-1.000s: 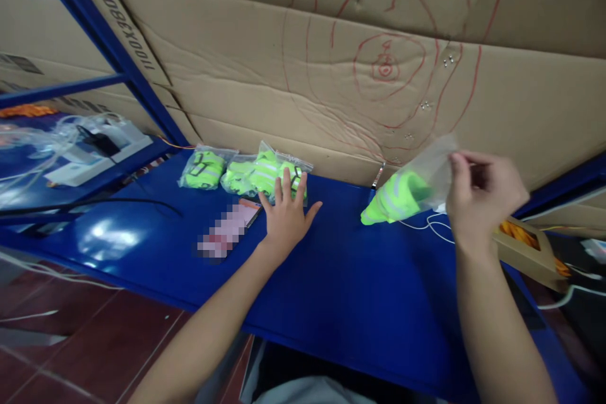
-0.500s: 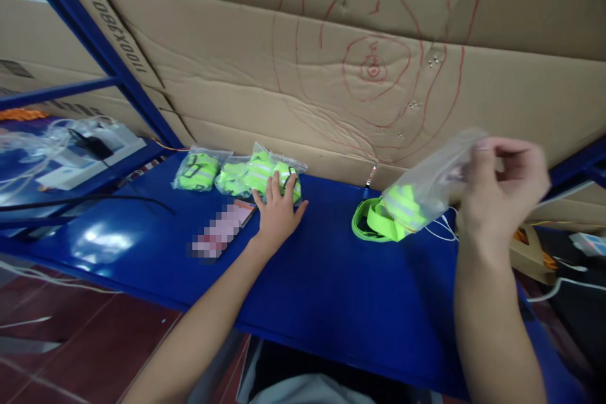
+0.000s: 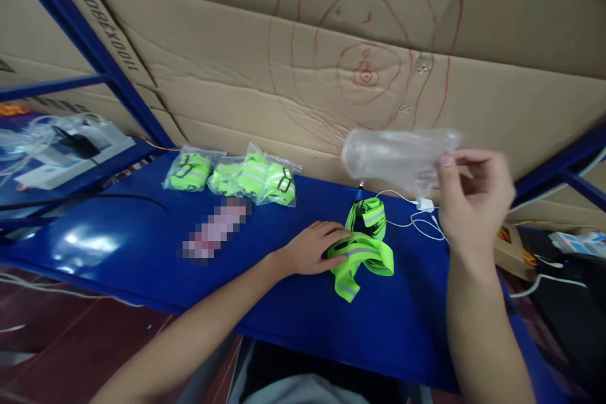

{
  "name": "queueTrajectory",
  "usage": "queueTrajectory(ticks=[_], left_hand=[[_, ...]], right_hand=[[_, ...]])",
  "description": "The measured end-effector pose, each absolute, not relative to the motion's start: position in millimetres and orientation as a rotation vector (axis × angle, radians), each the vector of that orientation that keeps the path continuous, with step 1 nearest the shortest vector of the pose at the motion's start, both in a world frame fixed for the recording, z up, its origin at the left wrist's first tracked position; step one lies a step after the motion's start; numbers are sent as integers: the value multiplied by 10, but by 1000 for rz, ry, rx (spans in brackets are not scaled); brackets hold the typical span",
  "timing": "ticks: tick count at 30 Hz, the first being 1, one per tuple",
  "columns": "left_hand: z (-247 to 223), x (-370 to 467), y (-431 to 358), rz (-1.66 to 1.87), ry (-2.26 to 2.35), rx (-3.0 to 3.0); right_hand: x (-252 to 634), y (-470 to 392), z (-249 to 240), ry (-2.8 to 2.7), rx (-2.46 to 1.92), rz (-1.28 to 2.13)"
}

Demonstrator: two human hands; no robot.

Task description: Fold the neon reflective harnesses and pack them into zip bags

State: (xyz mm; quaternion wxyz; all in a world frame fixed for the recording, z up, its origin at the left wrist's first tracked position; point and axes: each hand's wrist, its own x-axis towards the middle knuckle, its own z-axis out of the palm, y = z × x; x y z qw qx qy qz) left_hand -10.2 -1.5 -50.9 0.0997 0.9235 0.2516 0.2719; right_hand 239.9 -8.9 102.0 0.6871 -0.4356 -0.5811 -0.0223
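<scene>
My right hand (image 3: 473,196) pinches one end of a clear plastic bag (image 3: 392,154), which hangs out to the left above the table, with no strap visible inside. Below it lies a loose neon-green reflective strap (image 3: 362,259) with a grey stripe, partly unrolled. My left hand (image 3: 317,246) rests at that strap's left side, thumb and fingers apart, fingertips touching it. Just behind is a coiled neon-green band (image 3: 372,218). Several bagged green straps (image 3: 253,177) with black buckles lie along the back of the table.
The blue table (image 3: 284,303) meets a cardboard wall (image 3: 227,76) marked with red rings. A pixelated flat object (image 3: 215,233) lies left of my left hand. White cables (image 3: 416,221) run behind the straps. A power strip (image 3: 76,154) stands far left, a cardboard box (image 3: 511,252) at right.
The green strap has come out of the bag onto the table. My right hand has moved slightly left with the bag. My left hand has shifted right from the bagged straps to the loose strap.
</scene>
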Motion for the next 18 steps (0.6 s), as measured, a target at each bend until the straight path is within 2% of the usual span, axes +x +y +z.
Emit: queueTrajectory(ticks=[7, 12, 17, 18], left_hand=[[-631, 199, -236, 835, 842, 2718], [-592, 26, -70, 913, 1119, 2640], [-435, -501, 483, 1161, 1773, 2336], [-421, -587, 586, 1122, 1963, 2271]], right_hand=[[2420, 205, 717, -1209, -1099, 588], [2836, 403, 593, -1089, -1275, 390], [3541, 312, 444, -1013, -1571, 238], [3574, 219, 390, -1034, -1634, 177]])
